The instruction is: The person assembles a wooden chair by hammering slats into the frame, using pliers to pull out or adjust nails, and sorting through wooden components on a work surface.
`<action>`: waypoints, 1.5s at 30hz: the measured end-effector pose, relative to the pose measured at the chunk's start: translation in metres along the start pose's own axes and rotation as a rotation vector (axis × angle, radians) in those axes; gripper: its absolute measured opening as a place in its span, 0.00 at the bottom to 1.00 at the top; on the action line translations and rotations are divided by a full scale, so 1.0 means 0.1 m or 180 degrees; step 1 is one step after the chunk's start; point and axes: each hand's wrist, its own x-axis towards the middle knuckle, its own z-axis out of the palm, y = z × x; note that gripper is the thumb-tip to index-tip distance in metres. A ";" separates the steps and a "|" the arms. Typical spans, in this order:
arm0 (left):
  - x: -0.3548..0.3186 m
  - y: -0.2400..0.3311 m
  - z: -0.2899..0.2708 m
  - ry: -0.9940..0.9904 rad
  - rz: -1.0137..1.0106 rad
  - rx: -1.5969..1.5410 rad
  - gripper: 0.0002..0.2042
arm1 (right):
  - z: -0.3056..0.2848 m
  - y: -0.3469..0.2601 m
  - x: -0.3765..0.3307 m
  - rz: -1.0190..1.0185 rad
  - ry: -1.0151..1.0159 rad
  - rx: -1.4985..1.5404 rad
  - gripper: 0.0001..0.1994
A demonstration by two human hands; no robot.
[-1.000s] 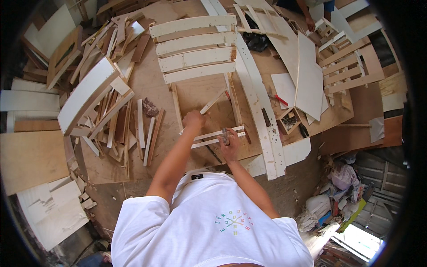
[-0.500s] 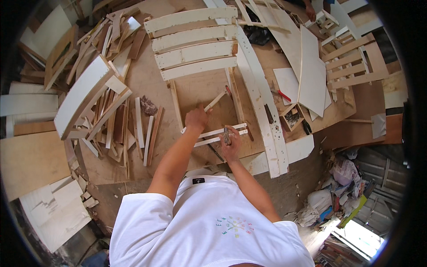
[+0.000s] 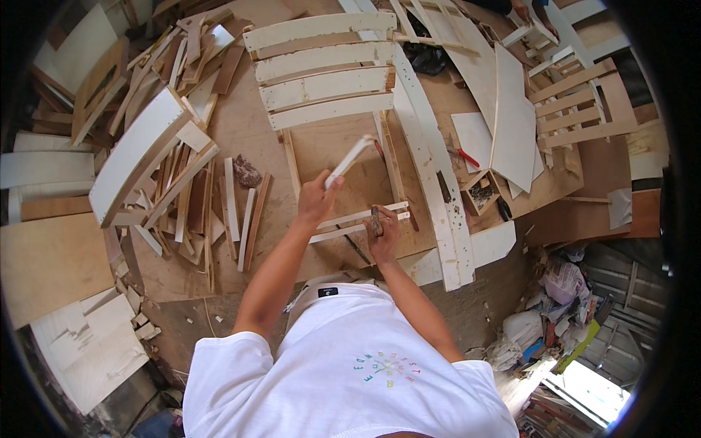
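Left edge: we see a flat tan plywood panel [image 3: 55, 266], with a white, rough-surfaced sheet [image 3: 91, 354] below it, lower left.
Left of centre: we record a curved white-faced wooden frame section [image 3: 139, 153], tilted, beside a heap of narrow scrap wood strips [image 3: 191, 201]; a second scrap pile [image 3: 193, 51] lies upper left.
Loose strips: white and brown lengths [image 3: 247, 230] lie roughly parallel on the brown work surface [image 3: 175, 276], below a crumpled maroon lump [image 3: 247, 172].
Slatted frame: centre of the picture, flat; we count four curved white wooden slats [image 3: 325, 66] at the top, over two slender side rails.
Left hand [image 3: 314, 201]: mid-frame, fingers closed around the lower end of a pale, slim wooden stick [image 3: 349, 160], which slants up to the right; its top is blurred.
Right hand [image 3: 383, 237]: lower centre, fingers curled round a short dark brown object [image 3: 376, 221]; kind, we cannot tell. It is at the right ends of two narrow white slats [image 3: 347, 219].
Right of centre: we note a long, curved white board with dark holes [image 3: 442, 193], red-handled pliers [image 3: 467, 157] and a small open wooden box [image 3: 467, 198].
Upper right: a co-worker's hands [image 3: 537, 23] above a small pale wooden structure.
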 end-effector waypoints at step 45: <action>-0.21 -0.29 -0.10 0.2727 -0.0023 -0.3283 0.27 | 0.04 0.09 -0.05 -0.0010 -0.0073 0.0042 0.14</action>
